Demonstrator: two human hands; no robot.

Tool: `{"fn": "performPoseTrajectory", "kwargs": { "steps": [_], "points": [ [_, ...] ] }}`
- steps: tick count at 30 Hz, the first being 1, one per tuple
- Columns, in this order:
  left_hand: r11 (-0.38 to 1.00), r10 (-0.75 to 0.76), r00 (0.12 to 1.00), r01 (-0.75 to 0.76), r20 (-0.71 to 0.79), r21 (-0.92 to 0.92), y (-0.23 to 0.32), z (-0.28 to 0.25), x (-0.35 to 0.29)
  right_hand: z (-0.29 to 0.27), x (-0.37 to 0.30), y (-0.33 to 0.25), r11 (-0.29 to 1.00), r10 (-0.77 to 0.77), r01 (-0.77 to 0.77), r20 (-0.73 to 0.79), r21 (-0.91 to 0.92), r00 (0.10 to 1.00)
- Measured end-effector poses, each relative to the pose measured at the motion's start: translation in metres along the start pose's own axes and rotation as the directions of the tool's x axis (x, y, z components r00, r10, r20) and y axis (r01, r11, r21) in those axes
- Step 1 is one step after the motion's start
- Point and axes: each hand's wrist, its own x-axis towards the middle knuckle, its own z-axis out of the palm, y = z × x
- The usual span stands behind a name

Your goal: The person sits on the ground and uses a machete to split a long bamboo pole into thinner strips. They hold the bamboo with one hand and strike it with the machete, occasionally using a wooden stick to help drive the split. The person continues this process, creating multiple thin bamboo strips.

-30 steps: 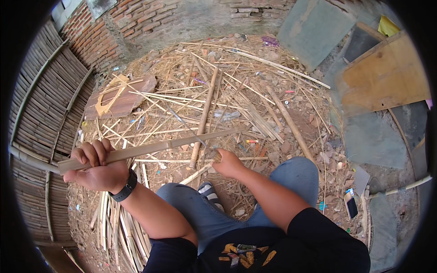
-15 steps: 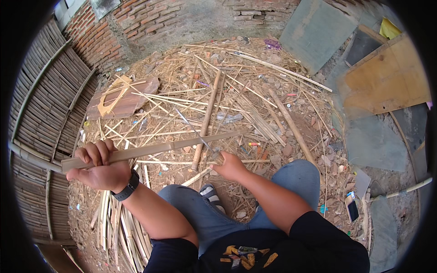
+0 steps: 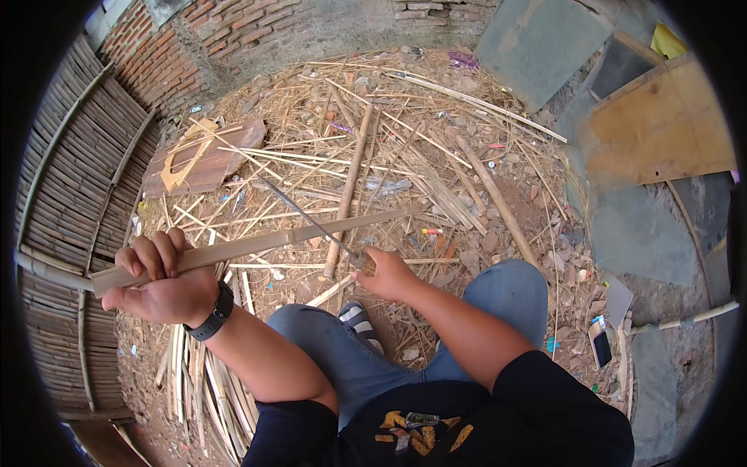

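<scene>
My left hand (image 3: 161,276), a dark watch on its wrist, is closed around the near end of a long split bamboo strip (image 3: 249,247). The strip slants up to the right across the view, and a joint shows near its middle. In my right hand (image 3: 384,274) is the wooden handle of a knife (image 3: 299,212), fingers wrapped round it. Its long narrow blade points up and left and crosses the strip just right of the joint. Whether the edge bites into the bamboo I cannot tell.
Thin bamboo slats (image 3: 204,381) lie bundled at my lower left. Two bamboo poles, one a thick pole (image 3: 498,198), rest on the littered ground ahead. A woven bamboo wall (image 3: 66,179) stands left, a brick wall (image 3: 257,35) behind, grey sheets (image 3: 537,50) and a phone (image 3: 601,346) at right.
The knife blade has swung to lie flatter, its tip moving left and its handle slightly left. My left hand and the bamboo strip have shifted a little left; the view tilted slightly.
</scene>
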Motion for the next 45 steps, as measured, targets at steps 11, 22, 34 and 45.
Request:
{"fn": "performPoseTrajectory", "kwargs": {
  "steps": [11,22,34,45],
  "points": [
    [0.999,-0.016,0.999,0.018,0.05,-0.028,0.002,0.002,0.0,-0.014,-0.009,-0.026,0.998,0.029,-0.033,0.074,0.05,0.997],
    [0.999,-0.016,0.999,0.017,0.04,-0.027,0.001,0.003,0.001,-0.007,-0.009,-0.016,0.995,-0.1,0.101,-0.044,0.015,0.994],
    [1.0,-0.001,1.0,0.001,-0.007,0.009,0.0,0.004,0.0,-0.006,-0.005,-0.005,1.0,-0.007,0.007,-0.008,0.01,1.0],
    [0.999,0.012,1.0,-0.011,-0.027,0.038,0.001,0.001,0.002,0.0,-0.004,-0.008,0.995,-0.093,0.093,0.006,0.042,0.996]
  ]
}}
